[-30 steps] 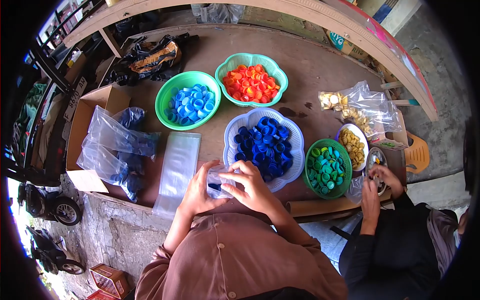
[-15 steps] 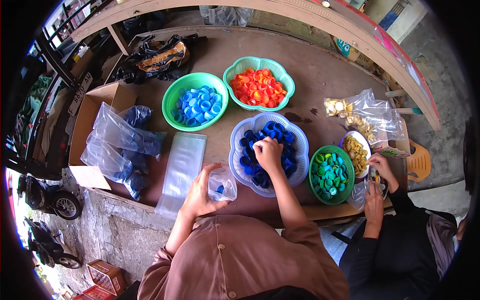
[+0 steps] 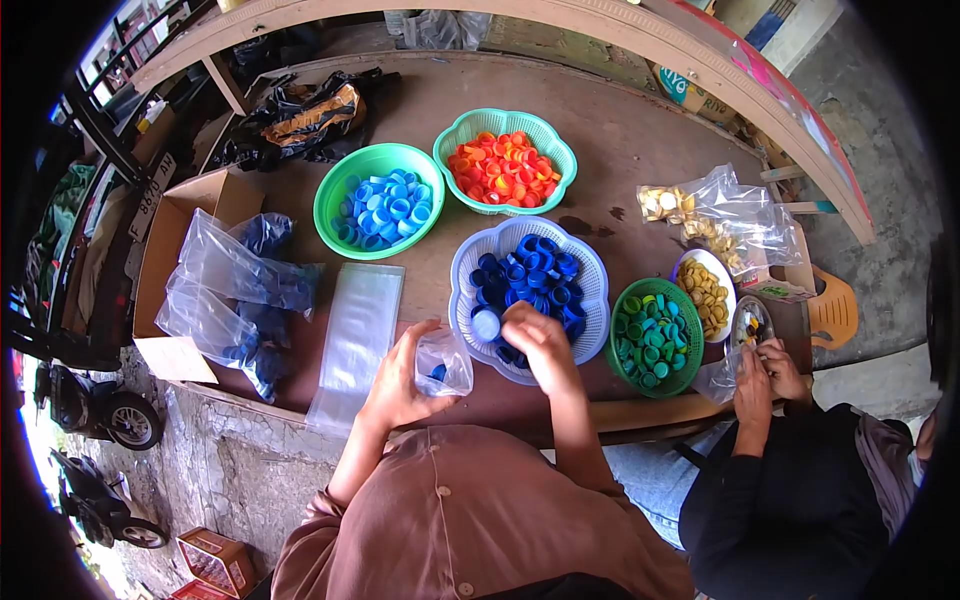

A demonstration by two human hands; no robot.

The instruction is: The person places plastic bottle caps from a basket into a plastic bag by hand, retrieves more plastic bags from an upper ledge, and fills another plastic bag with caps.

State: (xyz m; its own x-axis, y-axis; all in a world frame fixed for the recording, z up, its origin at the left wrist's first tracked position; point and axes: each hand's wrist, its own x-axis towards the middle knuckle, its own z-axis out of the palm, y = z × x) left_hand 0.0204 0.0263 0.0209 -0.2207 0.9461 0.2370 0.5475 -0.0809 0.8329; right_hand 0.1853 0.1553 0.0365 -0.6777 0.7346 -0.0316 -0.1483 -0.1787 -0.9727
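Note:
My left hand (image 3: 402,385) grips a clear plastic bag (image 3: 452,362), its mouth spread, with a dark blue bottle cap (image 3: 438,372) inside. Over the near edge of a lavender basket (image 3: 598,320), my right hand (image 3: 540,345) has bent fingers. At its fingertips is a pale-looking blue bottle cap (image 3: 486,325), apparently pinched, though blur hides the exact contact. Many dark blue bottle caps (image 3: 535,268) fill the basket. A stack of flat clear bags (image 3: 355,330) lies left of my left hand.
Behind stand a green basin (image 3: 322,205) of light blue caps and a mint basket (image 3: 567,165) of orange-red caps. To the right are a green basket (image 3: 655,392) and a white bowl (image 3: 735,290) of yellowish caps. A co-worker's hands (image 3: 765,380) work there. A cardboard box (image 3: 165,235) holds bagged caps.
My right hand has drawn back from the middle of the lavender basket toward its near edge, a cap now at its fingertips. The co-worker's hands have come together. The view shifted slightly.

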